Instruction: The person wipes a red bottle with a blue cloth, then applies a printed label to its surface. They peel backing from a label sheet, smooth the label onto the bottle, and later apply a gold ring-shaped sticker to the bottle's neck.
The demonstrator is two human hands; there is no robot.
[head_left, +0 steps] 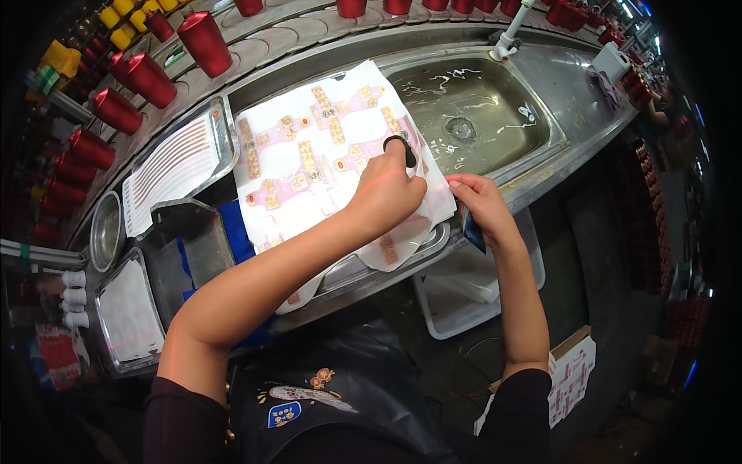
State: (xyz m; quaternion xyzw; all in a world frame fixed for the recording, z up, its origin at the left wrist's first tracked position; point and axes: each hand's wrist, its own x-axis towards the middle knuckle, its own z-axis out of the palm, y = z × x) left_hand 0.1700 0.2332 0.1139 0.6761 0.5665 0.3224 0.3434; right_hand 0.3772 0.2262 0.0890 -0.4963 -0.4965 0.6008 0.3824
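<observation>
A stack of white printed sheets (282, 174) with pink and gold patterns lies over a metal tray (433, 243) at the sink's left edge. Resting on these sheets, my left hand (390, 189) is closed round a tool with a black loop (399, 145), like a scissors handle; its other end is hidden. My right hand (481, 203) is at the sheets' right edge, thumb and fingers pinched together on the margin. Below its palm shows a dark blue object (473, 233) that I cannot make out. A cut-out piece (390, 246) with a rounded edge hangs at the stack's near side.
Water stands in the metal sink (560, 143), under a white tap (504, 48). To the left are a tray with a striped sheet (166, 174), a round metal bowl (107, 232) and a dark bin (189, 243). Red containers (205, 45) line the back; a white tub (440, 325) sits below.
</observation>
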